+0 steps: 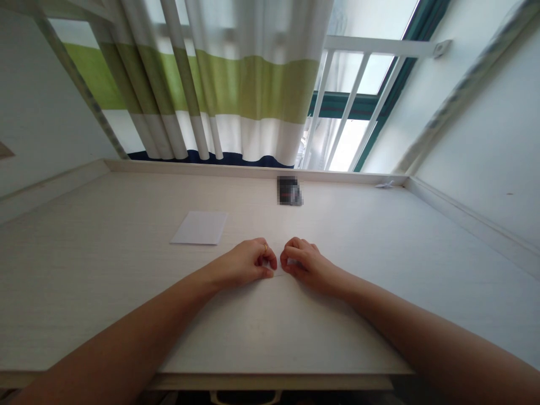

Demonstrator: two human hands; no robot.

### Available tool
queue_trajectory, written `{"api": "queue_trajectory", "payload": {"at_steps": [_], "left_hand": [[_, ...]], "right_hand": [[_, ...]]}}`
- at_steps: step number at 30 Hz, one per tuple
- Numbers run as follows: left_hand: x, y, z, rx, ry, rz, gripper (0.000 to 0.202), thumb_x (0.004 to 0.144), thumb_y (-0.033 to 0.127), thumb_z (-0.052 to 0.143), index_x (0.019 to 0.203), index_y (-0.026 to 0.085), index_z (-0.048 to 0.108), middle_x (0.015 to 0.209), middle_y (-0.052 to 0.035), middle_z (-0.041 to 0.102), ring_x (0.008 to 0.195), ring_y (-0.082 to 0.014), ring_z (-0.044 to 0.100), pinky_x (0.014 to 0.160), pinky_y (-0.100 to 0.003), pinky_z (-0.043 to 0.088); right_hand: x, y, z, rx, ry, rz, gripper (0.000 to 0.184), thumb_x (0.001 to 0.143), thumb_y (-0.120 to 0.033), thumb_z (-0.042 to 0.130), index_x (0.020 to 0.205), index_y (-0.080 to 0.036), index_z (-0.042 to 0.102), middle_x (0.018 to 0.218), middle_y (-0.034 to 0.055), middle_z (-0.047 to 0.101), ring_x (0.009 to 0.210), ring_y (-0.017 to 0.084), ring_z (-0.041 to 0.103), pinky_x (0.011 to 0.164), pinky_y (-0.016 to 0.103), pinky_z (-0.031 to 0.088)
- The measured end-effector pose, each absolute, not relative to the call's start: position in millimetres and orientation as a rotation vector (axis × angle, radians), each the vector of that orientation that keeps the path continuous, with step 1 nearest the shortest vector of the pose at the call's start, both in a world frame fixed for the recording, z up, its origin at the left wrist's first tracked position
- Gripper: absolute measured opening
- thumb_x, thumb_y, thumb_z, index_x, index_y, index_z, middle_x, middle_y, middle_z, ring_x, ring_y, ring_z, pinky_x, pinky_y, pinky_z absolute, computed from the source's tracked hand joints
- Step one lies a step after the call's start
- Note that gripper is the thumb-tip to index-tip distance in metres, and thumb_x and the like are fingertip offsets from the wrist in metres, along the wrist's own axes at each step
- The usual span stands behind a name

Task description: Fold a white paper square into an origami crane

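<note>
My left hand [250, 260] and my right hand [302, 260] rest close together on the pale wooden desk [126, 292], fingers curled in a pinch. Between the fingertips lies something small and pale [279, 272], pressed to the desk; I cannot make out what it is. A ring shows on my left hand. A white sheet of paper [200, 228] lies flat to the far left of my left hand, apart from it.
A small dark blurred object [289, 190] stands at the desk's back edge. Behind it hang a green-and-white striped curtain [236, 84] and a window with white bars [350, 112]. White walls close in both sides. A small white scrap [385, 184] lies at the back right corner.
</note>
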State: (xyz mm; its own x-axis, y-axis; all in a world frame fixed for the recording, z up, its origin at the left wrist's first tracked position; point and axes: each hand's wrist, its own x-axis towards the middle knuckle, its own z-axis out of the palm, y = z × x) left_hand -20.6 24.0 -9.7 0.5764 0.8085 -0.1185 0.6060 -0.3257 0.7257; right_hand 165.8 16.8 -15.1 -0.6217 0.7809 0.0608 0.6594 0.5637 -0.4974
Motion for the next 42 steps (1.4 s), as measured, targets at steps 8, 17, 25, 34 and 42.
{"api": "queue_trajectory", "payload": {"at_steps": [8,17,25,34,42], "left_hand": [[-20.9,27.1,-12.5,1.908,1.111,0.356,0.016,0.062,0.024,0.058,0.074,0.015,0.062,0.071,-0.0003,0.055,0.063,-0.0127,0.052,0.055,-0.021,0.037],[-19.5,27.8,-11.1,1.923,1.087,0.339,0.014,0.061,0.019,0.055,0.073,0.015,0.061,0.070,0.0006,0.055,0.062,-0.0118,0.050,0.054,-0.020,0.036],[-22.2,28.0,-11.3,1.913,1.079,0.318,0.018,0.062,0.022,0.057,0.078,0.015,0.063,0.074,-0.0007,0.054,0.063,-0.0120,0.050,0.056,-0.021,0.038],[-26.1,28.2,-11.0,1.931,1.068,0.304,0.021,0.062,0.021,0.057,0.081,0.016,0.064,0.075,-0.0009,0.052,0.065,-0.0119,0.049,0.059,-0.021,0.039],[-25.9,28.6,-10.8,1.876,1.061,0.304,0.019,0.061,0.020,0.057,0.079,0.016,0.062,0.069,0.0012,0.048,0.063,-0.0116,0.048,0.056,-0.021,0.037]], "right_hand": [[160.4,18.8,-10.9,-1.338,-2.454,0.725,0.011,0.075,-0.027,0.056,0.071,-0.017,0.054,0.088,0.0038,0.051,0.086,0.017,0.047,0.080,0.035,0.033],[146.4,19.8,-12.2,-1.526,-2.418,0.698,0.013,0.066,-0.026,0.064,0.072,-0.018,0.056,0.089,0.0040,0.051,0.092,0.020,0.047,0.082,0.037,0.031],[153.4,21.0,-4.5,-1.463,-2.431,0.787,0.011,0.065,-0.012,0.062,0.073,-0.017,0.056,0.086,0.0024,0.051,0.085,0.017,0.048,0.077,0.032,0.034],[161.7,28.4,-4.2,-1.360,-2.439,0.923,0.017,0.063,-0.005,0.058,0.075,-0.017,0.055,0.084,0.0015,0.050,0.076,0.014,0.049,0.069,0.026,0.039],[169.5,28.1,-5.2,-1.308,-2.416,0.997,0.027,0.062,-0.002,0.056,0.084,-0.018,0.057,0.090,0.0024,0.052,0.079,0.014,0.050,0.072,0.027,0.041]]}}
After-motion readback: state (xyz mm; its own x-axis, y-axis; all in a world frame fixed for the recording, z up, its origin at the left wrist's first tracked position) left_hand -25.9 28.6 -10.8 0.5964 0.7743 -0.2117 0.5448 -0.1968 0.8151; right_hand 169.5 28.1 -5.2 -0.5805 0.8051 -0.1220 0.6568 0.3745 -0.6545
